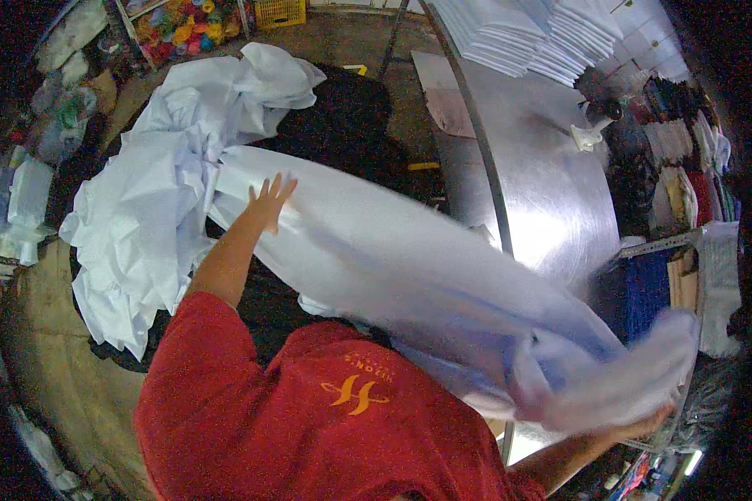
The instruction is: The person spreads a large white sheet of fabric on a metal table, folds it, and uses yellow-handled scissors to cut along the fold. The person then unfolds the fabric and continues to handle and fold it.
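A long white sheet of fabric (376, 242) stretches diagonally from a crumpled white heap (142, 217) at the left toward the lower right. My left hand (269, 199) has its fingers spread on or just above the sheet near the heap. At the lower right, my right hand (647, 422) grips the bunched, motion-blurred end of the sheet, which partly hides it. Dark material (334, 117) lies beneath and behind the white heap.
A metal table (543, 200) at the right carries folded white stacks (501, 33) and a small white object (593, 134). Shelved fabrics (677, 159) line the right side. Colourful bundles (180, 25), a yellow crate (280, 12) and bagged items (29, 204) are at top and left.
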Demonstrator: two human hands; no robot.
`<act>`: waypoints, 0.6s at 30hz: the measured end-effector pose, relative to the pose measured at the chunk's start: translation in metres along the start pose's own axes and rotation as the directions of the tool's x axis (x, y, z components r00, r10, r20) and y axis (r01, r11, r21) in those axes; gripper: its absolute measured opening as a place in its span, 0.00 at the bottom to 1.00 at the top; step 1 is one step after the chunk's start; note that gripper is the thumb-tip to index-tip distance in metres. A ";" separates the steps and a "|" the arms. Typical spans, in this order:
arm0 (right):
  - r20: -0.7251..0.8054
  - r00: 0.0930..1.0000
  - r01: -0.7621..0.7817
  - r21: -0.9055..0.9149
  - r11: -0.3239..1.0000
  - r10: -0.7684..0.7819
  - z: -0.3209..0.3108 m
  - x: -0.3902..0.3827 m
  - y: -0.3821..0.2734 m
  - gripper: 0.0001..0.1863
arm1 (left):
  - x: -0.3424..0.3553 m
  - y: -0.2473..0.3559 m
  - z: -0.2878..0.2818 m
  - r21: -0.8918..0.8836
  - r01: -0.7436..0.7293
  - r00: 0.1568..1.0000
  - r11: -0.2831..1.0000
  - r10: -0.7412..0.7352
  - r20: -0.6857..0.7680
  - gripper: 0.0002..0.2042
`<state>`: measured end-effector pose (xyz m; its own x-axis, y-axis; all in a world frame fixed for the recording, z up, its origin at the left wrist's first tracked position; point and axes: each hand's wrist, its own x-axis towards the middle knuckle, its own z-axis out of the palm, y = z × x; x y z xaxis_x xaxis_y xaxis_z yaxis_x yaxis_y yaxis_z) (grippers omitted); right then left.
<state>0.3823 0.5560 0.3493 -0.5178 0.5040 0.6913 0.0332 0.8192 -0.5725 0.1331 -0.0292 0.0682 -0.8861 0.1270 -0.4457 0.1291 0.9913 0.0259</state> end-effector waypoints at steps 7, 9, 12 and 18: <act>-0.341 0.939 -0.125 -0.233 0.964 0.039 -0.066 0.024 0.019 0.07 | 0.066 0.009 0.154 -0.583 -0.151 0.956 0.799 -0.032 -0.291 0.22; -0.338 0.941 -0.112 -0.226 0.968 0.030 -0.061 0.013 0.015 0.07 | 0.068 0.015 0.139 -0.667 -0.071 0.843 0.741 -0.313 -0.438 0.16; -0.290 0.956 0.002 -0.120 0.993 -0.037 -0.033 -0.019 0.006 0.08 | 0.054 0.019 0.038 -0.802 -0.233 0.664 0.550 -0.513 -0.544 0.16; -0.051 0.971 -0.232 0.054 0.971 0.235 0.064 -0.095 0.011 0.07 | -0.037 0.256 -0.210 -0.381 -0.923 0.376 -0.055 0.088 -0.923 0.16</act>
<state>0.3775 0.4994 0.2489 -0.4509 0.6956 0.5593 0.1059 0.6639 -0.7403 0.1051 0.2268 0.2793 -0.7322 0.1667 0.6604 0.6411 -0.1588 0.7509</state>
